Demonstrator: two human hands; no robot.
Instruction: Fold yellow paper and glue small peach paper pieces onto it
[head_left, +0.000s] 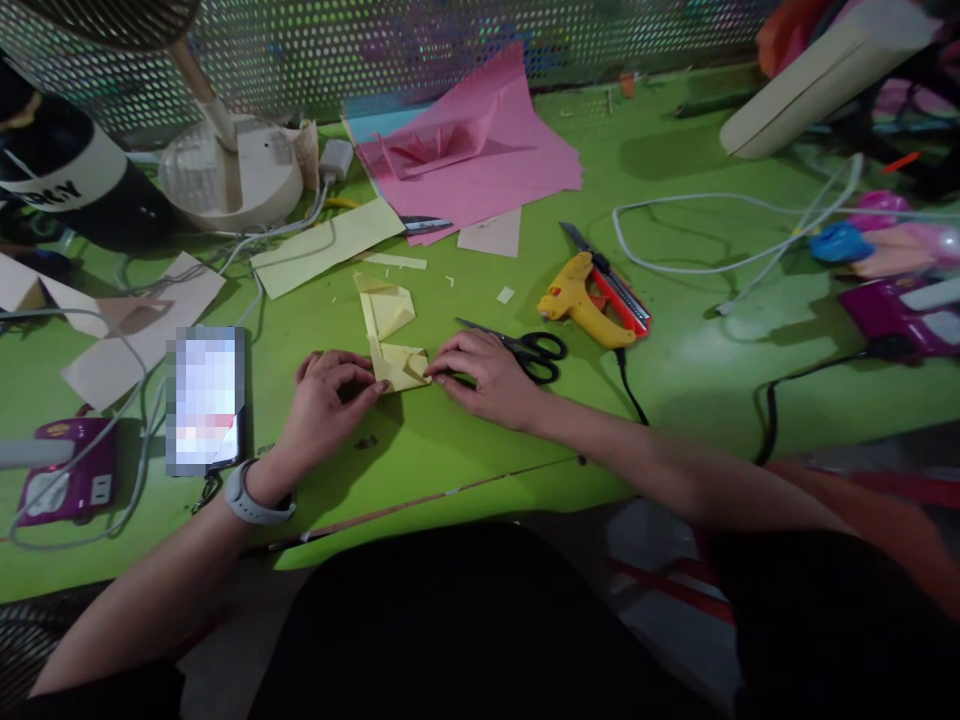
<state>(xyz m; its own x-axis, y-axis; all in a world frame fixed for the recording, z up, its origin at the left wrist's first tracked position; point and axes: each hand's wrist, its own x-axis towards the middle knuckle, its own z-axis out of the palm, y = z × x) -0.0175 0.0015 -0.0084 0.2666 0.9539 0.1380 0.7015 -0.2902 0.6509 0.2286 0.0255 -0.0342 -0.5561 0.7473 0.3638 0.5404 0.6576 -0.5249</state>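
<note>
A folded piece of yellow paper (391, 338) lies on the green table between my two hands. My left hand (334, 395) grips its lower left edge, thumb in front and the other fingers behind. At the opposite edge, my right hand (480, 375) pinches the paper's lower right corner between thumb and fingertips. Black-handled scissors (541, 352) lie partly under and just beyond my right hand. A yellow glue gun (581, 300) rests farther right, beside a red utility knife (621, 298).
Pink paper sheets (480, 150) and a pale yellow strip (330, 245) lie behind. To the left are a phone (206, 400), a fan base (232, 175) and a dark bottle (75, 170). A white cable (675, 268) loops at right, near a purple box (900, 320).
</note>
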